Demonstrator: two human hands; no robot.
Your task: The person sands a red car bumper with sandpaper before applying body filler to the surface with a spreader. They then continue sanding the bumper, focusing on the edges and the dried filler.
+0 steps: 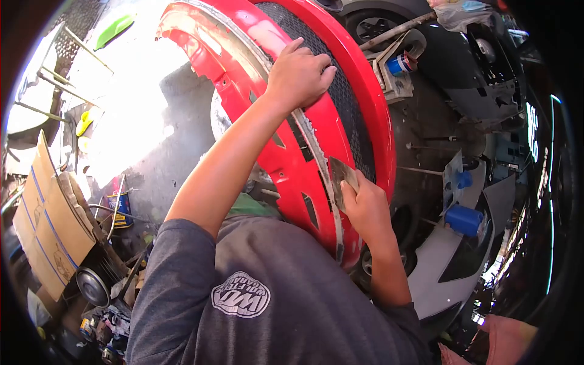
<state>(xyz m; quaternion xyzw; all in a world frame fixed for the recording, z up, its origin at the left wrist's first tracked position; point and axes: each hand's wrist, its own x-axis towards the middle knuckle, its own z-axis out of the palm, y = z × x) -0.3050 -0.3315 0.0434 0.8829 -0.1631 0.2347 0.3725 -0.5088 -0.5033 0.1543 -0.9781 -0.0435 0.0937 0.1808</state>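
Observation:
A red car bumper (288,155) with a black mesh grille (353,103) stands upright in front of me. Along its ridge runs a rough grey strip of filler (313,143). My left hand (302,74) lies over the bumper's upper part, fingers curled against it; the fingertips are partly hidden. Lower down, my right hand (368,210) grips a flat metal putty knife (342,173), thumb pressed on the blade. The blade's edge meets the grey strip, though exact contact is hard to judge.
Cardboard (52,219) and a blue can (120,210) are at the left. A small tin (401,64) sits on a white stool (395,88) at the right. Also there are a grey car body (474,73), a blue jug (463,220) and a pale car panel (429,274).

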